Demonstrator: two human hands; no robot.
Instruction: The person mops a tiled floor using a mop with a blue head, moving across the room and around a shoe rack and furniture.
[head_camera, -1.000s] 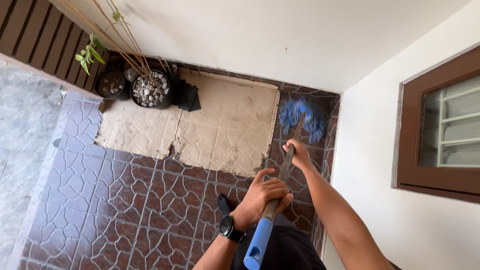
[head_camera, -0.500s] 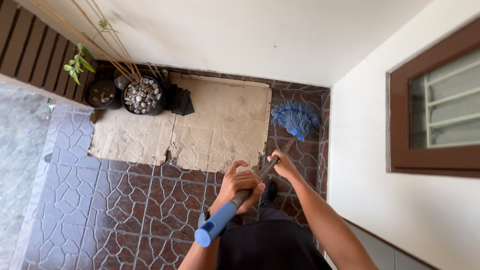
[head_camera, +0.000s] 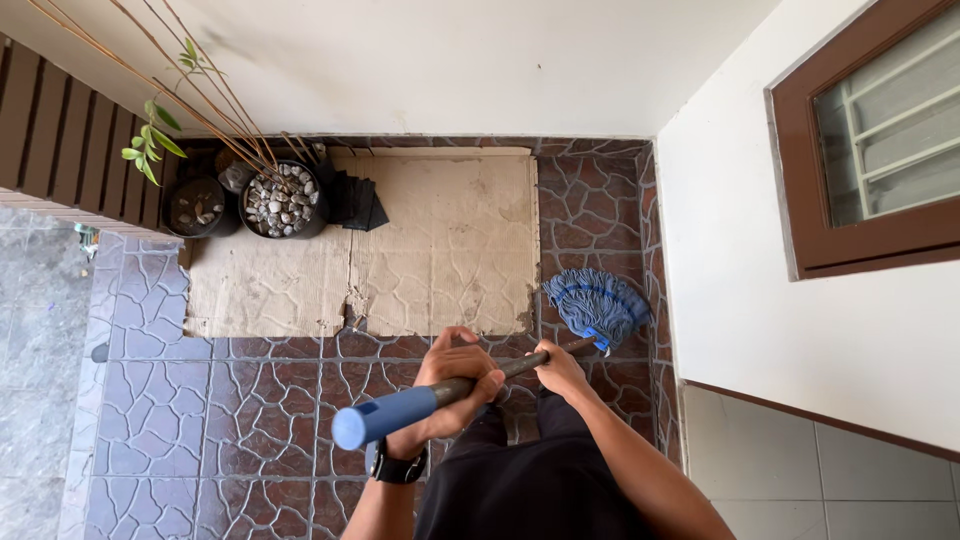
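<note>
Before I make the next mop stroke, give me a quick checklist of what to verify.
1. Left hand gripping mop handle: ok.
2. Right hand gripping lower down: ok.
3. Mop head on the tiles: ok.
4. Mop head off the cardboard: ok, just beside its edge.
5. Pots away from mop head: ok.
6. Mop head wet enough: cannot tell.

Plenty of open tile floor (head_camera: 250, 420) on my left; the wall (head_camera: 760, 300) crowds my right, and pots (head_camera: 285, 200) plus cardboard (head_camera: 440, 240) block the far corner, I think.
</note>
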